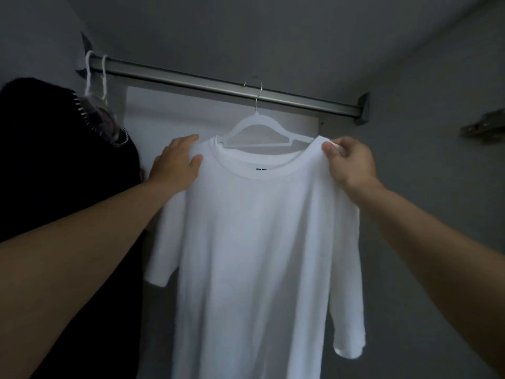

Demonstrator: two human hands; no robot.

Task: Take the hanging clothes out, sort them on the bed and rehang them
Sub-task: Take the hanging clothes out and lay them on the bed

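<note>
Your left hand and right hand pinch the white T-shirt at its shoulders on the hanger; tug unevenly and it could slide off the closet rail.

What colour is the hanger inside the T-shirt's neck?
White, with a thin metal hook; the hanger shows best in the head view, above the white T-shirt collar.

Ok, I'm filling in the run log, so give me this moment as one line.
left hand: holds white cotton T-shirt shoulder | right hand: pinches other shoulder | white plastic hanger: on metal rail
</note>
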